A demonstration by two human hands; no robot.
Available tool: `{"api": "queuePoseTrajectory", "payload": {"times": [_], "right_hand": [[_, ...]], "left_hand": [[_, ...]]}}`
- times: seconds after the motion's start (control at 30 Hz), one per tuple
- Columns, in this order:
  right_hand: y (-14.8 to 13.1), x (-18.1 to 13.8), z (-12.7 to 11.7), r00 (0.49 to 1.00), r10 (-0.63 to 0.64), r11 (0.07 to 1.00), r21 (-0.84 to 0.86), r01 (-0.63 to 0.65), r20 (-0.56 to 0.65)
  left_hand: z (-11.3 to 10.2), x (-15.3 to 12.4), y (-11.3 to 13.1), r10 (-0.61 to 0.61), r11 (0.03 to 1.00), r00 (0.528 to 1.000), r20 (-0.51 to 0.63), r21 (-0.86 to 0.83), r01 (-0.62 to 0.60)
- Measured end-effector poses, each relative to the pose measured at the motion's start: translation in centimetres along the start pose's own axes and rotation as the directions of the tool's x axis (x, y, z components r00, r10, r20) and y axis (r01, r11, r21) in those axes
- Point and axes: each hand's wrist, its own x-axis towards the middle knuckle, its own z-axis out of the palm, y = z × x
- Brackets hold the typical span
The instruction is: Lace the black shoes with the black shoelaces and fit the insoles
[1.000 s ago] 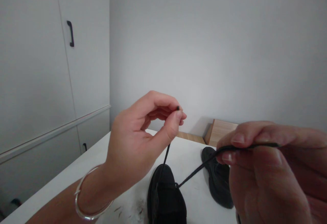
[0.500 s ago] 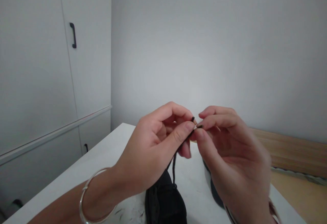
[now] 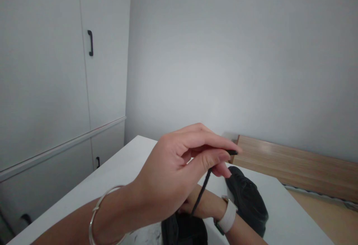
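Note:
Between thumb and fingers, my left hand [image 3: 179, 163] pinches a black shoelace [image 3: 206, 185] near its end, whose tip pokes out past the fingertips. The lace runs down toward a black shoe [image 3: 192, 232] on the table, cut off by the bottom edge of the view. My right hand [image 3: 195, 200] is low behind the left hand, at the shoe; its fingers are hidden, so what it touches does not show. A second black shoe [image 3: 247, 200] rests on the table to the right, beyond the right forearm.
The shoes are on a white table [image 3: 140, 151] near a grey wall [image 3: 218, 51]. On the left stands a white cabinet [image 3: 109, 81] with dark handles. A wooden board [image 3: 279, 163] runs along the wall behind the table's right side.
My right hand has let go of the lace ends and dropped down behind the left hand to the shoe. My left hand still pinches the lace. The view has shifted, revealing more of the second shoe.

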Motion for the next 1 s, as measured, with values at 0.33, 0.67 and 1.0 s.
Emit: {"api": "queuePoseTrajectory", "payload": {"times": [0.33,0.67,1.0], "right_hand": [[2.6,0.2,1.9,0.997,0.082,0.976,0.204,-0.081,0.001],[3.8,-0.3,1.5,0.955,0.290,0.820,0.531,-0.214,-0.062],[3.5,-0.9,1.7,0.902,0.361,0.754,0.643,-0.133,-0.237]], "left_hand": [[0.1,0.1,0.0,0.001,1.000,1.000,-0.015,-0.022,-0.002],[-0.4,2.7,0.3,0.160,0.986,0.967,-0.201,0.078,-0.146],[-1.9,5.9,-2.5,0.187,0.978,0.952,-0.243,-0.047,-0.204]]}}
